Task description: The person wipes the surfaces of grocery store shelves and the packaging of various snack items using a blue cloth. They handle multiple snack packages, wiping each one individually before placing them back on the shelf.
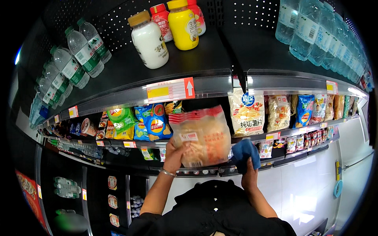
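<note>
My left hand (176, 154) grips the lower left edge of a clear snack bag (201, 135) with a red top strip and pale crisps inside, holding it up in front of the middle shelf. My right hand (249, 175) is closed on a blue cloth (245, 154), just right of the bag and below the shelf edge (271, 137). A silver bracelet sits on my left wrist. Behind the bag the shelf slot is dark.
The top shelf (189, 59) carries a white bottle (149, 39), a yellow bottle (183, 24), red bottles and rows of water bottles (75, 59) at left and right. Crisp bags (247, 112) and blue snack packs (155, 124) fill the middle shelf. Small packets hang lower right.
</note>
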`<state>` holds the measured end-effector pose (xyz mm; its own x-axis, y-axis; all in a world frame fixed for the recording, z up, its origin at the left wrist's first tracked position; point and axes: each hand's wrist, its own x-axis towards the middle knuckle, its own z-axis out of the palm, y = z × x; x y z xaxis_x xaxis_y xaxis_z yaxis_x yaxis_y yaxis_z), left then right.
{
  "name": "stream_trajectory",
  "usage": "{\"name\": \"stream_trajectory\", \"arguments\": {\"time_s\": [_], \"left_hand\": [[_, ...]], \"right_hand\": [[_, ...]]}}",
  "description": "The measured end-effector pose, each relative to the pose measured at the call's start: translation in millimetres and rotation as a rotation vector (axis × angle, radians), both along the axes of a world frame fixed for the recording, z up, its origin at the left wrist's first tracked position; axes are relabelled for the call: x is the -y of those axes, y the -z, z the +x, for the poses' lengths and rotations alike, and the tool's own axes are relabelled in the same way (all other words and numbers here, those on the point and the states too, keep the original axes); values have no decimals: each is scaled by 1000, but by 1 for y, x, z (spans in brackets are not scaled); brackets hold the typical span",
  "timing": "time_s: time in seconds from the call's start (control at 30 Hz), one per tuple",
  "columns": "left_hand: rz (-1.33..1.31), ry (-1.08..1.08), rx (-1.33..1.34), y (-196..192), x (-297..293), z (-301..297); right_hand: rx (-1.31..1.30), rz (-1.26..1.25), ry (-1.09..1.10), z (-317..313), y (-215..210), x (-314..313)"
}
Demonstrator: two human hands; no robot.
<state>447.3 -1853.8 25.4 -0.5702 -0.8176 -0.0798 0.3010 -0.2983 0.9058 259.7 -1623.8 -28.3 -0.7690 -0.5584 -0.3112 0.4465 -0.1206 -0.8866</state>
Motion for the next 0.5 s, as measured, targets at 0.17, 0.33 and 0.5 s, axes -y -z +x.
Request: {"name": "stream_trajectory", "arguments": {"time_s": [0.17,0.33,0.5], "left_hand": [[-227,-46,-35,-7,60,-42],[-333,21,-47,14,127,-91],[-716,-136,306,113,238,-102]], "right_hand": [[87,-129,-56,9,2,-16],[164,-112,-15,5,15,-22],[167,-112,16,7,10,-19]]}}
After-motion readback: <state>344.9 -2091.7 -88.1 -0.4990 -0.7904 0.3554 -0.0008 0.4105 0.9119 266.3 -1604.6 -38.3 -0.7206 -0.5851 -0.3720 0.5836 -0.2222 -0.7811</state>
